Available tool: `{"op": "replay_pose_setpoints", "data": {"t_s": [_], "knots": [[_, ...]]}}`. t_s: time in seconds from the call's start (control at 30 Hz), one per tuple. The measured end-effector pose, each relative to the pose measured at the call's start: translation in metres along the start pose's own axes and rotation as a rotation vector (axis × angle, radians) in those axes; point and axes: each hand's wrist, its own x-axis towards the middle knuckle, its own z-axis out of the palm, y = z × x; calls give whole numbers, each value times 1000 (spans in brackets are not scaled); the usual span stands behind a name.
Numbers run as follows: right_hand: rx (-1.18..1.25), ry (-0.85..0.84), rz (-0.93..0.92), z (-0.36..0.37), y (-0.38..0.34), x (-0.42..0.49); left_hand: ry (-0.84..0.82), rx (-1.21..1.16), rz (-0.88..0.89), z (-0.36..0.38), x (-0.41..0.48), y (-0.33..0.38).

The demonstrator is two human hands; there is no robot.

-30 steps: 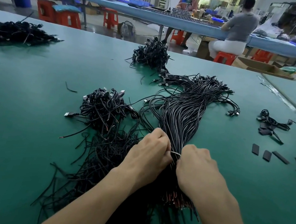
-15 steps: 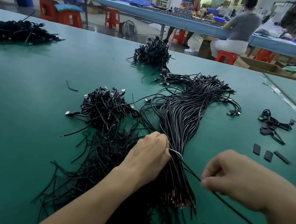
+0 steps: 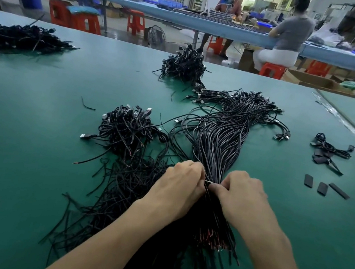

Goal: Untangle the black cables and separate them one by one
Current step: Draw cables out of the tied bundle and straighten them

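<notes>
Head view, green table surface (image 3: 33,136).

- Cable bundle (image 3: 216,144): one thick sheaf of black cables lying on the middle of the surface. It runs from near the front edge away toward the far edge. The connector ends are fanned out at the far end. The stripped ends (image 3: 213,241), showing red, point toward the front edge.
- Left hand (image 3: 178,188): knuckles up, fingers curled round the bundle's left flank at its narrow waist, gripping it.
- Right hand (image 3: 241,196): on the bundle's right flank, touching or nearly touching the left hand. Thumb and forefinger pinch into the strands; which single strand is held cannot be told.
- Pale tie (image 3: 208,182): a thin light line across the bundle, exactly between the two hands.
- Tangled clump (image 3: 127,126): black cables with plugs, just left of the bundle. A few strands cross between the two.
- Loose strands (image 3: 117,194): a dark, sprawling heap left of the forearms, reaching toward the front edge and running under the left arm.
- Far pile (image 3: 185,66): at the middle of the far edge, close to the bundle's connector ends.
- Left pile (image 3: 22,38): toward the far left corner, well apart from the rest.
- Small coil (image 3: 329,147) and flat black strips (image 3: 322,188): near the right edge, apart from the bundle.
- Seated person (image 3: 290,36): at a blue bench beyond the far edge, back to the camera
</notes>
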Motion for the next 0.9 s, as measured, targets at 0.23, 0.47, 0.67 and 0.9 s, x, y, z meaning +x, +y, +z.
{"op": "replay_pose_setpoints", "data": {"t_s": [0.23,0.47,0.67,0.9], "knots": [[-114,-294,-238,-42,7,-8,11,-12,-27,-1,0,-1],[-136,-362,-169,-81,13,-22,5,-24,-21,0,0,-4],[-90,-144,-86,-20,-6,-8,-8,-20,-51,-2,1,-1],[-109,-69,4,-8,-5,-6,-9,-40,-48,-4,-1,1]]}}
